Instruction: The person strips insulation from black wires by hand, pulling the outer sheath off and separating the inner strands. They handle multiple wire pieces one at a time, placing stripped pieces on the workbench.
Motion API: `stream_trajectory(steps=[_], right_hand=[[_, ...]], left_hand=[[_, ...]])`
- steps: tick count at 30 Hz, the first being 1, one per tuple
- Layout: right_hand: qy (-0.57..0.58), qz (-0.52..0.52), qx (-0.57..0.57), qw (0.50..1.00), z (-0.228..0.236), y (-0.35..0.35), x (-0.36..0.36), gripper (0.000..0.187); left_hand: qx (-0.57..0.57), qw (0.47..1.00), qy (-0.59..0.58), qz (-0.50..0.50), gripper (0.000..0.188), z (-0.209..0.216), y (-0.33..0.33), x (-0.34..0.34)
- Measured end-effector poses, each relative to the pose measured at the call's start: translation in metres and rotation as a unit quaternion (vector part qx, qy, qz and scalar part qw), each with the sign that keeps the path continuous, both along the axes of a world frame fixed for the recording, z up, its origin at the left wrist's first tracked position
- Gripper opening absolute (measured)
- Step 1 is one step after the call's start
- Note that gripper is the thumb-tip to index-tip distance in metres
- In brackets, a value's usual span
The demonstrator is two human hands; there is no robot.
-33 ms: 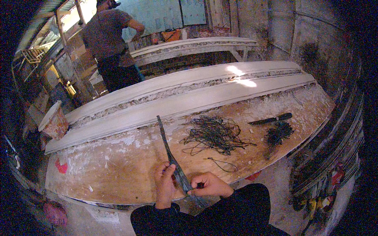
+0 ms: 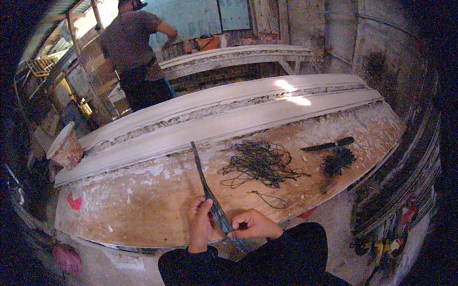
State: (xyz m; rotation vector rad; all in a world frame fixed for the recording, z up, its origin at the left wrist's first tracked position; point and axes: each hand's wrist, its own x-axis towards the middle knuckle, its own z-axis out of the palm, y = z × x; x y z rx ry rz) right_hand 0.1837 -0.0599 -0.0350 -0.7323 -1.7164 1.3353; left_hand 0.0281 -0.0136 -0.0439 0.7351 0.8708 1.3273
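A long dark grey strip (image 2: pixel 203 183), narrow at its far tip and wider toward me, slants over the near side of the wooden table. My left hand (image 2: pixel 200 223) is closed around its middle, thumb on top. Lower down, my right hand (image 2: pixel 250 224) pinches the strip's near part between thumb and fingers. Beyond my hands lies a loose tangle of thin black cord (image 2: pixel 262 163). One separate cord loop (image 2: pixel 271 199) rests closer to my right hand. Farther right are a knife (image 2: pixel 329 144) with a dark handle and a small dark bundle of short cords (image 2: pixel 338 161).
White moulded lengths (image 2: pixel 214 125) run along the table's far side. A stained bucket (image 2: pixel 66 147) sits at its left end. Behind, a person (image 2: pixel 131 52) stands beside another long bench (image 2: pixel 229 58). Tools with yellow parts (image 2: pixel 386 247) lie low at the right.
The strip's far tip has dipped very slightly toward me. In the background, the person's bent arm has shifted a little to the right. My hands keep their grip.
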Motion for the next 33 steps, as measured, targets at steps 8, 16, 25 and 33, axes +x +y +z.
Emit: stream_trajectory(steps=[8,16,25,33], right_hand=[[-0.026,0.067,0.005,0.997,0.002,-0.002,0.003,0.017],[0.019,-0.127,-0.131,0.983,-0.005,0.001,-0.003,0.018],[0.099,-0.149,-0.112,0.977,0.003,-0.001,-0.002,0.02],[0.153,-0.182,-0.074,0.969,0.005,0.0,-0.006,0.018]], left_hand=[[-0.006,0.999,0.025,0.025,0.013,0.0,0.001,-0.002],[0.1,0.954,0.229,-0.168,0.005,0.02,-0.013,-0.002],[0.121,0.945,0.243,-0.184,0.008,0.017,-0.011,-0.003],[0.176,0.932,0.215,-0.232,0.01,0.017,-0.011,-0.002]])
